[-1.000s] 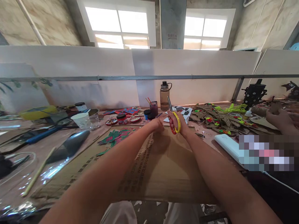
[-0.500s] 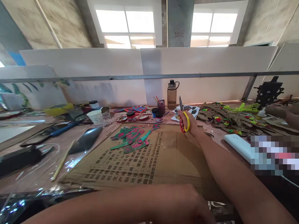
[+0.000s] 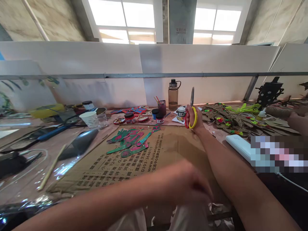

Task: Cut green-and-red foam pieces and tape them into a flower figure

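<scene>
My right hand (image 3: 194, 116) is closed around the red and yellow handles of a pair of scissors (image 3: 192, 96), blades pointing up, near the back edge of a large cardboard sheet (image 3: 178, 150). Blurred by motion, my left hand (image 3: 187, 183) hangs over the sheet's front part, and its fingers are too smeared to read. Green and pink painted cut-outs (image 3: 130, 141) lie on the left part of the cardboard. Behind my right hand are a white-lidded jar (image 3: 181, 111) and a sheet of paper partly covered by it.
Paint jars (image 3: 130, 118), a bottle (image 3: 173, 96) and a cup with brushes (image 3: 161, 107) stand at the back. Cardboard scraps (image 3: 231, 120) lie right, a white power bank (image 3: 237, 144) nearer. Paper cup (image 3: 89, 119) and dark tools sit left. Another person's hand (image 3: 298, 120) shows far right.
My left hand has risen and moved forward over the cardboard. My right hand still holds the scissors, now more upright, and the white-lidded jar has come into view. The camera view has shifted.
</scene>
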Tool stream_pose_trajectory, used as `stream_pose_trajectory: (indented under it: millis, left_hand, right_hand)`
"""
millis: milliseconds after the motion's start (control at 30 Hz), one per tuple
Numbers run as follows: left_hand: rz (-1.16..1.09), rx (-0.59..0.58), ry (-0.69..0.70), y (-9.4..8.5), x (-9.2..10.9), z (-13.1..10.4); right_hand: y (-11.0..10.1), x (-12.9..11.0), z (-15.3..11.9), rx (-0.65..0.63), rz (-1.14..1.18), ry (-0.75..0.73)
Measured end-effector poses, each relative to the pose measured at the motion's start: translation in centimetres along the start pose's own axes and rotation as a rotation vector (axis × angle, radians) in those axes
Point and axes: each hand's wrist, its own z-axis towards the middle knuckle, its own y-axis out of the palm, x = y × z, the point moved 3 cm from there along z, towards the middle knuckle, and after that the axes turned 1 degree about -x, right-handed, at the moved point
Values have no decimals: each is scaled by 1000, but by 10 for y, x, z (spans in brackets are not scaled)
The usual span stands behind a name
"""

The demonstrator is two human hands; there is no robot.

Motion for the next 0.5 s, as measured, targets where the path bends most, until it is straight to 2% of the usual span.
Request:
stream_pose_trajectory:
  millis: [67,133,200,233,367,500]
  left_hand:
    - [127,183,-169,-37,-25,9]
    - [255,351,-278,-72,-51,22]
    - [364,453,-312,-97,-76,39]
    - [417,465,-337,-106,-87,49]
    - [499,432,-388,-121,-114,86]
    - [519,393,-421,-121,-123,108]
  right_hand:
    - [-5,-9,1,84,26,-48]
    - [-9,-15,1,153,18,-70]
    - [-11,-17,0,189,-4,-86]
    - [-11,-16,-1,188,-16,-91]
    - [-7,-12,-3,113,-49,-82]
    - [-5,-7,1,78,-74,-91]
